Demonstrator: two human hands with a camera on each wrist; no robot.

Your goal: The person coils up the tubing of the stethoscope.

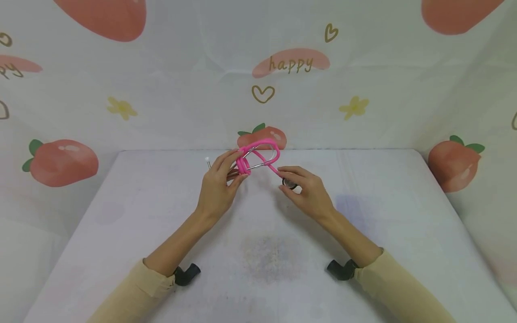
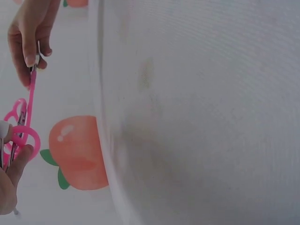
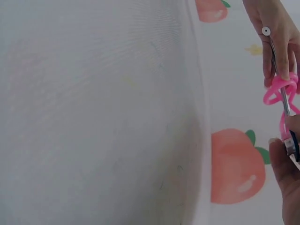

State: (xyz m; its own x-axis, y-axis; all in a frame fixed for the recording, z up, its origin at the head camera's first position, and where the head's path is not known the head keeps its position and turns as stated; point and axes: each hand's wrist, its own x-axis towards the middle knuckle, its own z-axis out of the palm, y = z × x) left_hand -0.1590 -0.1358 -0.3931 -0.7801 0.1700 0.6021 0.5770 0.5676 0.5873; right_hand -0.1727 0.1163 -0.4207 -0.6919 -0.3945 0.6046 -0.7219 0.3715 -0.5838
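Note:
A stethoscope with pink tubing [image 1: 266, 142] is held up above the far part of the table. Its tubing is wound around the metal ear tubes [image 1: 256, 166], leaving a loop on the right. My left hand [image 1: 216, 188] grips the wound part between thumb and fingers, and a white ear tip [image 1: 208, 159] sticks out beyond it. The round chest piece [image 1: 289, 183] is pinched in my right hand [image 1: 308, 190], with a short length of tubing running from it to the coil. In the right wrist view, fingers partly cover the chest piece [image 3: 290, 146].
Below the hands lies a white-covered table [image 1: 266, 215] with faint stains. A white cloth backdrop [image 1: 181, 89] printed with fruit, flowers and hearts rises behind its far edge and at both sides. Black wrist-worn devices [image 1: 187, 274] protrude beside both sleeves.

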